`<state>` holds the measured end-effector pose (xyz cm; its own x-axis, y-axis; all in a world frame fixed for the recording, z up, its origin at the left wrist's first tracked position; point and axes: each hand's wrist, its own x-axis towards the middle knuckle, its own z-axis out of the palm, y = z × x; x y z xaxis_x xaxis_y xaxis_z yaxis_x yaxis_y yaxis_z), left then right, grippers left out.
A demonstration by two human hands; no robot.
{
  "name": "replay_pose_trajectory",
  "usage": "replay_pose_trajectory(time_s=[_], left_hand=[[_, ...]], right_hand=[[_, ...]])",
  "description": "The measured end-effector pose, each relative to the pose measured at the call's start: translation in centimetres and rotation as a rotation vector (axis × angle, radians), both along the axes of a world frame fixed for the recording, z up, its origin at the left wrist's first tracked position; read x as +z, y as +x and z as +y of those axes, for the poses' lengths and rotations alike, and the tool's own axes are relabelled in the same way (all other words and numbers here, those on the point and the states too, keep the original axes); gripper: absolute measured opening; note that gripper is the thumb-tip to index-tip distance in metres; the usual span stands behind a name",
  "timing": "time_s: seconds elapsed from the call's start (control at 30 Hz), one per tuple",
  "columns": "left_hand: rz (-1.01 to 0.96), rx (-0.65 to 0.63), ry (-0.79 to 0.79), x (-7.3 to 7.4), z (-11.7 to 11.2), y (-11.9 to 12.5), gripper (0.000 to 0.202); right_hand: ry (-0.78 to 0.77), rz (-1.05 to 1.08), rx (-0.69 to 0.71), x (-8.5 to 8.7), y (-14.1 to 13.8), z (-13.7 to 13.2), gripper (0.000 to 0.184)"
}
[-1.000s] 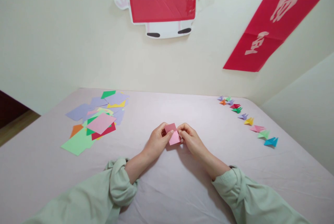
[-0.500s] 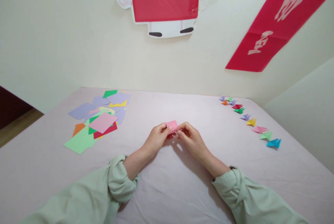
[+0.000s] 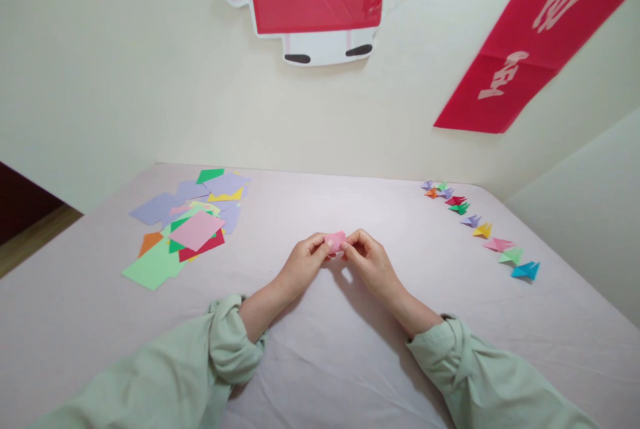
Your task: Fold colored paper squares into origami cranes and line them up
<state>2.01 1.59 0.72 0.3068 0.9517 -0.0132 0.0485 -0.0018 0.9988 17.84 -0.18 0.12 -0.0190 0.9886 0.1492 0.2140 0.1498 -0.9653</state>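
Note:
A small folded piece of pink paper (image 3: 335, 240) is held up between both hands, above the middle of the table. My left hand (image 3: 306, 262) pinches its left side, thumb on the near face. At the right side, my right hand (image 3: 369, 259) grips it between thumb and fingertips. The fingers behind the paper are partly hidden, and the exact folds are too small to make out.
On the left of the cloth-covered table (image 3: 320, 349) lies a loose pile of coloured paper sheets (image 3: 197, 230). Several small folded paper figures, among them a blue one (image 3: 526, 271), form a slanting row on the right. A wall with red hangings (image 3: 500, 75) stands behind.
The pink paper has turned and now lies more level, showing a lower, wider shape. My right thumb has moved onto its near face. The view has tilted slightly.

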Motion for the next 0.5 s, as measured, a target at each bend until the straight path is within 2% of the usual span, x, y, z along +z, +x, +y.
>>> replay_pose_trajectory(time_s=[0.33, 0.5], left_hand=[[0.019, 0.019, 0.047, 0.0, -0.17, 0.13, 0.02], [-0.003, 0.007, 0.023, -0.55, -0.02, 0.04, 0.022]], right_hand=[[0.009, -0.021, -0.02, -0.6, 0.04, 0.09, 0.019], [0.0, 0.065, -0.031, -0.95, -0.07, 0.19, 0.019]])
